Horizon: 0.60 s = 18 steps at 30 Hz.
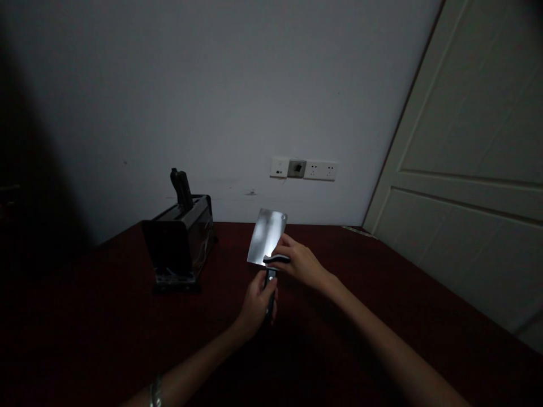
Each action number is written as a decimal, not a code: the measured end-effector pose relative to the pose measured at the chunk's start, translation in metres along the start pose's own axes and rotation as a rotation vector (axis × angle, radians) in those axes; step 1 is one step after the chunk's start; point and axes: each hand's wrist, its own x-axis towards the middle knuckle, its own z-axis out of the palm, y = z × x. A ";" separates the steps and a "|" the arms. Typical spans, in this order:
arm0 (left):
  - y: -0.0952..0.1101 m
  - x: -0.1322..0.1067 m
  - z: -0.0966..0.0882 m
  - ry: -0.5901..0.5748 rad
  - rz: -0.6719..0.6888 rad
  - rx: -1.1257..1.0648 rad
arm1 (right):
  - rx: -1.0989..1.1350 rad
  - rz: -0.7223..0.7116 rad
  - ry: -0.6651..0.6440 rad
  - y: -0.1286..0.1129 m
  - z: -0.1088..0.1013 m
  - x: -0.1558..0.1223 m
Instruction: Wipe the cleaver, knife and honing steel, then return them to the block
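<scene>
Wrapped round the dark handle of a cleaver (267, 234) is my left hand (257, 299), low in the middle of the view. The broad, shiny blade tilts up and away from me, with a small hole near its top right corner. My right hand (299, 263) pinches a small dark pad with a pale edge (276, 259) over the lower part of the blade, near the handle. Whether the pad touches the steel I cannot tell. Part of the blade's right side is hidden behind my right fingers.
To the left on the dark red table (229, 350) stands a knife block (189, 243) with dark handles (182, 189) sticking up from it. Behind is a grey wall with sockets (321, 170). A pale panelled door (462, 226) slants along the right.
</scene>
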 end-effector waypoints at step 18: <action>0.012 -0.001 0.002 0.013 0.006 -0.067 | 0.153 -0.014 0.069 0.002 0.000 0.002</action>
